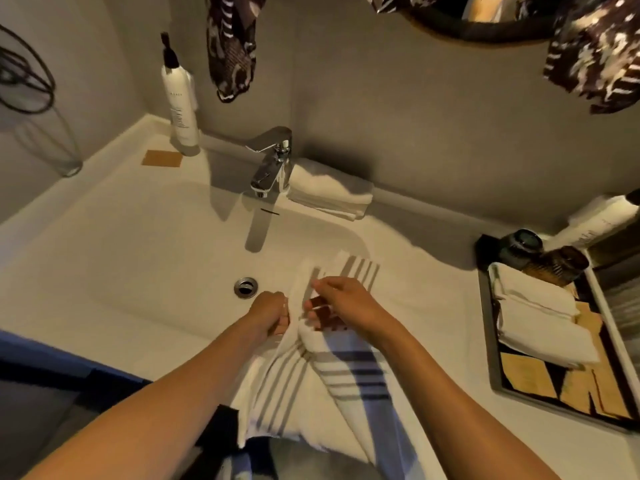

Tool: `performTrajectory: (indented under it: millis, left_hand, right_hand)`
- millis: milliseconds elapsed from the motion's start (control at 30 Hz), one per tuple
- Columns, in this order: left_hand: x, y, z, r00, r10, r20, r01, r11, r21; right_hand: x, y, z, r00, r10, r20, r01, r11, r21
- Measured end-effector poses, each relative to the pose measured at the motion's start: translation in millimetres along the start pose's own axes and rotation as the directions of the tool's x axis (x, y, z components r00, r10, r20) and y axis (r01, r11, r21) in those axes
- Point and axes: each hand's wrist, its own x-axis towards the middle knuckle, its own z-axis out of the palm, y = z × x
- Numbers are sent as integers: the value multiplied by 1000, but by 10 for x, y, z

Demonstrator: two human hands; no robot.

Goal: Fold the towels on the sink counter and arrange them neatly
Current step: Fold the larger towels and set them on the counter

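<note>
A white towel with grey and blue stripes (291, 386) hangs bunched over the front edge of the sink basin (138, 265). My left hand (268, 315) grips a fold of it near the drain. Close beside it, my right hand (341, 303) pinches another part of the same towel. One end of the towel (356, 268) lies on the counter beyond my hands. A folded white towel (329, 192) rests behind the faucet against the wall. Two rolled white towels (540, 323) lie in a tray at the right.
A chrome faucet (272, 164) stands at the back of the basin, and the drain (246, 287) lies just left of my hands. A white pump bottle (180, 109) stands back left. The dark tray (491, 341) also holds two dark jars (543, 254). Patterned cloths hang above.
</note>
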Motion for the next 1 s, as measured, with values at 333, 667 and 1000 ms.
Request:
performTrajectory:
  millis: [333, 667, 1000]
  left_hand:
    - [-137, -222, -27, 985, 50, 163, -154, 674, 723]
    - [-441, -220, -212, 981, 178, 79, -161, 514, 843]
    - [-375, -437, -388, 926, 349, 142, -291, 424, 857]
  right_hand:
    - [-117, 868, -286, 978, 137, -159, -210, 677, -705]
    - [-582, 375, 603, 965, -235, -114, 157, 870, -468]
    - [-718, 877, 782, 941, -313, 131, 339, 872, -354]
